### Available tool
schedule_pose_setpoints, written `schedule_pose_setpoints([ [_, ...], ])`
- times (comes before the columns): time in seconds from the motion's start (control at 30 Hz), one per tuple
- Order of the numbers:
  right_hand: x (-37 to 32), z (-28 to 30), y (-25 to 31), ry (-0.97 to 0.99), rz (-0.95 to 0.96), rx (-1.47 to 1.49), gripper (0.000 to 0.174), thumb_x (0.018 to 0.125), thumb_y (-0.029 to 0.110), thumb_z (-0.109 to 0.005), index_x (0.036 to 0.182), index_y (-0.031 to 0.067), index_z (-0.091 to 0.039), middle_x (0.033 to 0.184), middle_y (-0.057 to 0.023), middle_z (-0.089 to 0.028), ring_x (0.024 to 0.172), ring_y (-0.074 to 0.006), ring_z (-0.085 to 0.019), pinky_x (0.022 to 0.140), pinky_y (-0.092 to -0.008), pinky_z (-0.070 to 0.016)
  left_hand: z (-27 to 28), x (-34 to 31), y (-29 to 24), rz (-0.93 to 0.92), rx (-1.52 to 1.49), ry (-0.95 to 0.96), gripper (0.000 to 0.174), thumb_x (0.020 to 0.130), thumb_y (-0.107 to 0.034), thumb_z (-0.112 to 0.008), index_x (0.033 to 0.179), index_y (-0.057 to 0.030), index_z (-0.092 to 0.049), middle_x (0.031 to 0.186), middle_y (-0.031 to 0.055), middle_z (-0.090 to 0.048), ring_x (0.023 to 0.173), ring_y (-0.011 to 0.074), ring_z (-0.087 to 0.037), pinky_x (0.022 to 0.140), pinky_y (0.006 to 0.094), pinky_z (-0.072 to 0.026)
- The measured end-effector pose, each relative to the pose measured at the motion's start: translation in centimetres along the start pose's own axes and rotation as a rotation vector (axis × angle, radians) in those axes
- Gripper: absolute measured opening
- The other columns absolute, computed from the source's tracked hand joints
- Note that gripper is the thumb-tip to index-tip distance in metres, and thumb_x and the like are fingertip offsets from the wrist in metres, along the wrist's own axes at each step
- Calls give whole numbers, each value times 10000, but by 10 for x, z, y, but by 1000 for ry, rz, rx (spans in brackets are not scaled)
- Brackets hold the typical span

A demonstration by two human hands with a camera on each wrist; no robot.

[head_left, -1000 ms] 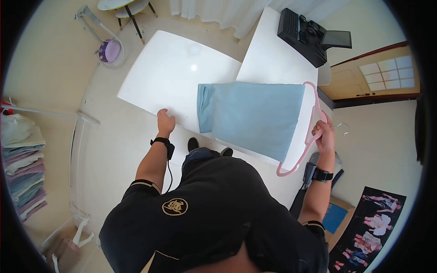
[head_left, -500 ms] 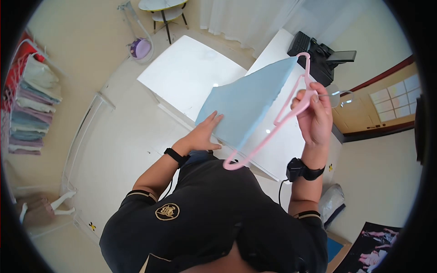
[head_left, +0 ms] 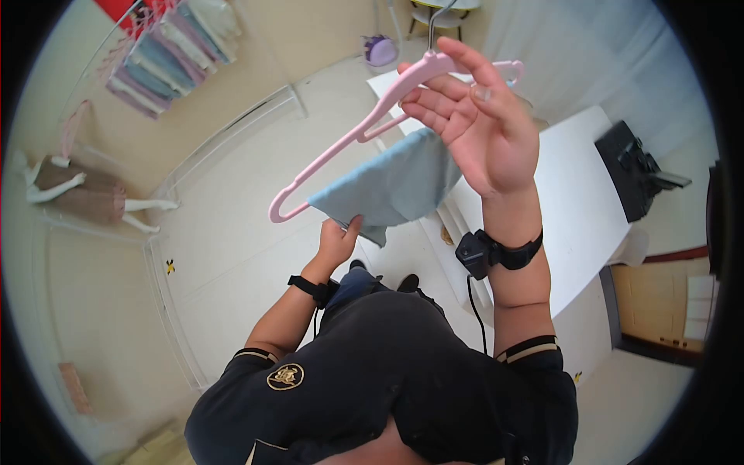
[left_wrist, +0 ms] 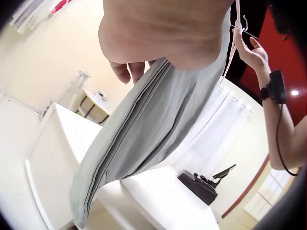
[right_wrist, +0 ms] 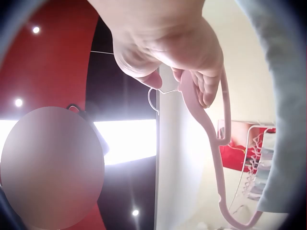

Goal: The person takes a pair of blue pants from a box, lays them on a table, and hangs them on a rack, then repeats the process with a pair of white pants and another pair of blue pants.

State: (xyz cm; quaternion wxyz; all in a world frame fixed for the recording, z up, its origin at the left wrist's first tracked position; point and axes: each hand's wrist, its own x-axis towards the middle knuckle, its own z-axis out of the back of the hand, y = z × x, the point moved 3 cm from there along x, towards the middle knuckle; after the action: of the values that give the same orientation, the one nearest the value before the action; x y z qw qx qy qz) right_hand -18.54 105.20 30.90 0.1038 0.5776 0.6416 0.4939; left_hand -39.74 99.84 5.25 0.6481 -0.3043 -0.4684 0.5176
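Raised in front of the chest, my right hand holds a pink hanger near its metal hook, palm toward the head camera. In the right wrist view the thumb lies on one side of the hanger's neck and the fingers curl on the other. A light blue folded garment hangs over the hanger. Down at the garment's near lower edge, my left hand grips it, thumb on top and the other fingers largely hidden beneath. Its stacked fold layers show in the left wrist view.
A white table stands beyond and to the right, with a black device on it. Folded clothes on pink hangers line a rack at upper left. A mannequin is at far left, near a low white rail.
The hanger and garment have been lifted off the table and swung left with my right hand, hook now upward. My left hand, empty at first, now grips the garment's edge. The view has turned left.
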Motion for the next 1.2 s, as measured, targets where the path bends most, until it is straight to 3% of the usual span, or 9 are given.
schedule_pose_setpoints([
  [0.07, 4, -28, -31, 35, -52, 206, 474, 858, 122, -418, 1304, 2, -311, 1149, -232, -521, 1061, -317, -529, 941, -408, -403, 34, -28, 19, 82, 43, -55, 187, 845, -179, -585, 856, 6, -609, 731, 152, -630, 666, 262, -619, 604, 343, -468],
  [0.2, 9, -86, -84, 153, -121, 304, 536, 838, 129, -429, 1332, 6, -263, 1200, -240, -477, 1115, -329, -488, 974, -417, -369, 91, -88, 72, 287, 99, -65, 240, 841, -229, -581, 938, -12, -618, 836, 177, -645, 785, 298, -636, 683, 362, -481],
  [0.37, 9, -141, -152, 179, -209, 336, 579, 818, 124, -436, 1350, 13, -237, 1224, -242, -452, 1122, -329, -484, 987, -413, -360, 161, -163, 96, 570, 287, 386, 510, 822, -348, -591, 1211, -40, -475, 1162, 191, -553, 1050, 329, -546, 875, 399, -442],
  [0.5, -1, -203, -241, 170, -315, 257, 570, 830, 59, -463, 1357, 56, -247, 1176, -221, -496, 1065, -279, -531, 930, -369, -426, 249, -193, 52, 438, 130, 500, 539, 842, -338, -574, 1264, -30, -440, 1169, 202, -548, 1084, 314, -533, 924, 372, -412],
  [0.7, -29, -259, -357, 49, -701, 175, 432, 852, 7, -473, 1262, 82, -358, 1082, -177, -568, 922, -222, -601, 842, -334, -490, 337, -190, -29, 115, -497, 107, 428, 820, -201, -620, 1194, -30, -503, 1134, 134, -567, 1088, 234, -527, 925, 355, -409],
  [0.83, -41, -302, -409, 86, -825, 171, 332, 862, 9, -455, 1181, 78, -398, 1085, -172, -570, 905, -216, -606, 840, -340, -494, 392, -182, -36, -156, 570, -448, 363, 750, -102, -617, 1099, -26, -551, 1058, 138, -572, 1040, 316, -539, 897, 377, -427],
  [0.97, -40, -341, -448, 187, -922, 234, 304, 872, 35, -462, 1164, 97, -404, 1107, -190, -561, 957, -245, -609, 842, -329, -493, 421, -198, 16, 228, 729, -530, 318, 764, -183, -610, 1062, -78, -574, 994, 104, -592, 792, 287, -608, 664, 374, -487],
  [1.1, -25, -366, -478, 398, -1001, 256, 336, 877, 48, -476, 1201, 69, -385, 1133, -170, -558, 1008, -255, -591, 864, -329, -478, 459, -208, 46, 310, 802, -561, 220, 777, -201, -600, 977, -110, -616, 847, 73, -618, 644, 287, -598, 561, 386, -475],
  [1.2, 4, -380, -489, 801, -754, -170, 456, 836, 68, -552, 1259, 46, -384, 1022, -139, -621, 945, -259, -611, 844, -329, -473, 496, -207, 54, 330, 837, -620, 126, 789, -204, -591, 867, -121, -645, 718, 61, -599, 595, 282, -584, 528, 377, -465],
])
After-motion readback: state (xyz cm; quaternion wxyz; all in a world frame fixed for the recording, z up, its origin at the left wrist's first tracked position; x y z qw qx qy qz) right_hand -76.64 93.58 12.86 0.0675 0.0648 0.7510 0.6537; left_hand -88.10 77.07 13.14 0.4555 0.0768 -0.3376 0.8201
